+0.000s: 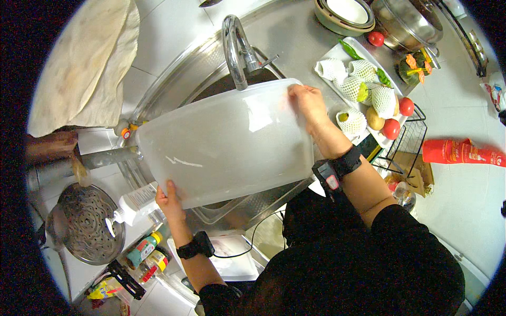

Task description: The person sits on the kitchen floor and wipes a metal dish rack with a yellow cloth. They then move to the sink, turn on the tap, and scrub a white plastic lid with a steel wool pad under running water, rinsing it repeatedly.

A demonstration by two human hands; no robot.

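Observation:
A large translucent white plastic sheet or lid with rounded corners is held over the sink, tilted across it. My left hand grips its near left corner, the thumb on top. At the far right corner, my right hand has hold of the edge. The chrome faucet arches down at the far edge, its spout end close to the sheet; whether they touch I cannot tell. Most of the basin is hidden beneath. Both wrists wear black straps with small devices.
Right of the sink, a white tray holds fruit in foam nets, tomatoes and green peppers. A steel pot and stacked bowls stand behind. On the left are a white pump bottle, a perforated metal plate and seasoning bottles.

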